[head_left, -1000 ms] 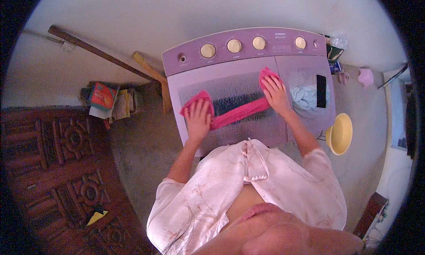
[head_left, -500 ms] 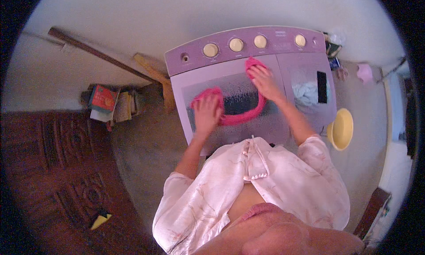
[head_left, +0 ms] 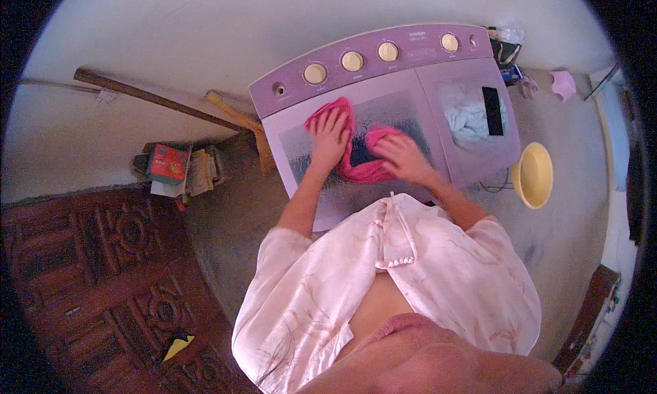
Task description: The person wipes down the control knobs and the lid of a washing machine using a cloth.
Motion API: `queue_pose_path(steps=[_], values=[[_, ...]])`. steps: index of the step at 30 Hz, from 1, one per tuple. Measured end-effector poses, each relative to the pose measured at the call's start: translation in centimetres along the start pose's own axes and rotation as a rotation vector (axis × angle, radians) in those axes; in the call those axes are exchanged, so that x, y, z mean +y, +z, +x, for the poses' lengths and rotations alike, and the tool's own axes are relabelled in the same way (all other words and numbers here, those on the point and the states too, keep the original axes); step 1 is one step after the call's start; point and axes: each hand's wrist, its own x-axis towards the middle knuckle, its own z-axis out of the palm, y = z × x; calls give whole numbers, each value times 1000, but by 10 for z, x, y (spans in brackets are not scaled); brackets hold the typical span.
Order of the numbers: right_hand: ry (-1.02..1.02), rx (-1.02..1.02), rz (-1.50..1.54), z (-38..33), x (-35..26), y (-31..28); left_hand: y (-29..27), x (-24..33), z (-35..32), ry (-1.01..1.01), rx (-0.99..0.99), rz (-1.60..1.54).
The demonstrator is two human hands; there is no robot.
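While the left hand (head_left: pixel 330 135) lies spread on the cloth's (head_left: pixel 363 172) left end, the right hand (head_left: pixel 404 156), apart from it, covers the right end; whether it grips, I cannot tell. The cloth loops across the washer's (head_left: pixel 435 113) left lid (head_left: pixel 397 110). Wiping seems partway: dark in the middle, hazy toward the far right.

Rough matt cloth (head_left: pixel 365 172), glossy washer lid (head_left: pixel 387 110), satiny shirt (head_left: pixel 315 278), smooth plastic-looking basin (head_left: pixel 533 176)
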Motion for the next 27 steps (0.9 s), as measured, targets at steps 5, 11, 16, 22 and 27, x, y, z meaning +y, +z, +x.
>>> queue_pose_path(steps=[5, 11, 16, 22, 27], values=[[217, 323, -148, 0, 98, -18, -7, 47, -98, -175, -63, 75], [-228, 133, 95, 123, 37, 23, 40, 137, -65, 136, -219, -97], [-308, 35, 111, 125, 52, 20, 33, 128, -76, -19, -169, -91], [-136, 156, -84, 20, 100, -20, -18, 40, -112, -466, 113, 197], [-537, -69, 76, -1, 3, 33, 0, 23, -27, -387, 167, 165]])
